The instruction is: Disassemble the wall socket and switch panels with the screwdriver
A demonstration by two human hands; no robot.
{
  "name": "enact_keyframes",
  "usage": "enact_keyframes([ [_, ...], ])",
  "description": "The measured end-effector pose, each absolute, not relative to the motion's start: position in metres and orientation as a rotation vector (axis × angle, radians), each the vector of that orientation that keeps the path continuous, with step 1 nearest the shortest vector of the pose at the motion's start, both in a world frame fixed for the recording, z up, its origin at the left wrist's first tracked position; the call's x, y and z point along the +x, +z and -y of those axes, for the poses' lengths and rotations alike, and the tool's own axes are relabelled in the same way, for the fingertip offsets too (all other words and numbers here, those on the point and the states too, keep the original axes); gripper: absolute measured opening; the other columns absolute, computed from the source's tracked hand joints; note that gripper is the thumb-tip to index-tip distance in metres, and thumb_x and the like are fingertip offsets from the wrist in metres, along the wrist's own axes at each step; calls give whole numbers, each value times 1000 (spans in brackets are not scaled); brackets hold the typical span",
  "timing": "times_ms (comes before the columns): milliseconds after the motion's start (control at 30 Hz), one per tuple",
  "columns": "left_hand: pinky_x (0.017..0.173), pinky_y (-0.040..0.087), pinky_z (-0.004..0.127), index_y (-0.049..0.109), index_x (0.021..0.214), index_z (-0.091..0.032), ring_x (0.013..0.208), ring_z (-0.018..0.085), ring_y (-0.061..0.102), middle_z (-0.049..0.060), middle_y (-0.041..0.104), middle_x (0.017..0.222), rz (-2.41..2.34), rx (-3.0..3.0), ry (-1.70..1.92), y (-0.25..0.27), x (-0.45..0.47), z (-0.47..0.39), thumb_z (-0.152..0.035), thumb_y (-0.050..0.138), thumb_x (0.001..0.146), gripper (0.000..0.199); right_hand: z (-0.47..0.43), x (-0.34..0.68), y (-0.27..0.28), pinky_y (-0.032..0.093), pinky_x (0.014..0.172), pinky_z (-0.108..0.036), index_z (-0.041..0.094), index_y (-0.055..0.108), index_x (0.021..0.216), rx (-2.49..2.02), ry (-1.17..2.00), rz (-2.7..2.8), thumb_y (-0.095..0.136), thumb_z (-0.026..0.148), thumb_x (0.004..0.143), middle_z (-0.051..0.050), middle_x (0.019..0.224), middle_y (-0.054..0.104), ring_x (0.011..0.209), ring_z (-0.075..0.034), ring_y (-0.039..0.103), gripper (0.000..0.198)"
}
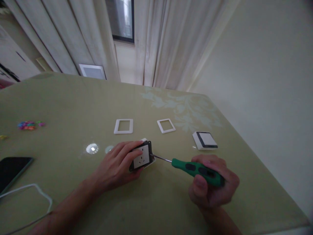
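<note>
My left hand (119, 161) grips a wall socket (142, 156) with a white face and a black surround, tilted on a white back box that shows partly beneath it. In my right hand (215, 182) is a screwdriver (188, 167) with a green and black handle. Its metal shaft points left, and the tip meets the right edge of the socket's black surround. Whether a screw sits under the tip is too small to tell. Beyond the socket lie two white square frames, a left frame (123, 132) and a right frame (166, 131).
A second box-mounted unit (205, 141) stands on the table (85, 101) at the right. To the left are small colourful pieces (29, 125), a dark phone (13, 169) and a white cable (36, 186). Curtains (156, 42) and a wall (264, 81) border the table.
</note>
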State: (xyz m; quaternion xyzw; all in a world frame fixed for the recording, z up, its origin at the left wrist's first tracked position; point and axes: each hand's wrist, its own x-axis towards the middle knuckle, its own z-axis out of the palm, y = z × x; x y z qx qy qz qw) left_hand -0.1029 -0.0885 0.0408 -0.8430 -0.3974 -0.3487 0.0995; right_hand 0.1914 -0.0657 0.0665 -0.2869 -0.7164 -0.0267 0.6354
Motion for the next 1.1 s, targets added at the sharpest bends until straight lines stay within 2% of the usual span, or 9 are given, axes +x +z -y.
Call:
enact_keyframes([
  [233,95,64,48,57,133,-13,122,35,70,25,70,140,1149,-2588,-1020,41,-106,90,-22,73,97,40,66,193,66,57,58,-36,20,63,125,-673,-67,1623,68,34,101,-3,84,62,71,-21,64,28],
  [400,92,65,48,57,131,-17,118,35,73,23,73,136,1205,-2531,-1051,42,-103,90,-21,74,95,40,66,190,74,58,55,-35,18,65,122,-603,-80,1665,68,28,100,-3,82,63,68,-19,63,24],
  [567,90,66,50,56,132,-19,119,37,73,23,72,137,1271,-2499,-1051,38,-103,90,-24,76,95,43,67,193,75,54,48,-32,10,68,121,-471,-26,1777,66,27,101,-3,79,64,60,-16,60,26],
  [733,89,66,50,56,131,-19,120,37,74,22,72,138,1333,-2464,-1060,36,-104,90,-26,77,94,44,68,189,67,48,46,-30,12,67,125,-469,20,1730,59,25,102,-3,80,64,55,-15,58,27],
  [833,88,65,47,55,131,-19,120,36,74,21,72,139,1360,-2446,-1059,35,-104,89,-28,77,95,44,70,186,68,48,47,-32,10,67,125,-475,9,1698,54,26,102,-4,82,64,56,-16,60,30],
  [967,88,65,48,56,130,-18,119,37,74,22,73,138,1382,-2411,-1052,34,-105,89,-29,76,96,41,75,191,75,57,55,-34,13,68,120,-612,-110,1845,60,29,102,-5,84,70,64,-19,69,26],
  [1033,88,65,49,56,130,-18,120,37,74,22,72,139,1392,-2403,-1053,34,-105,88,-30,76,97,41,75,192,77,59,59,-33,15,69,120,-703,-115,1857,64,24,99,-6,88,72,71,-21,73,24],
  [1100,87,66,49,56,130,-19,121,37,74,22,72,139,1402,-2405,-1063,33,-106,88,-31,76,96,41,73,189,78,57,54,-32,14,67,121,-660,-53,1800,62,20,95,-5,86,69,67,-20,69,28],
])
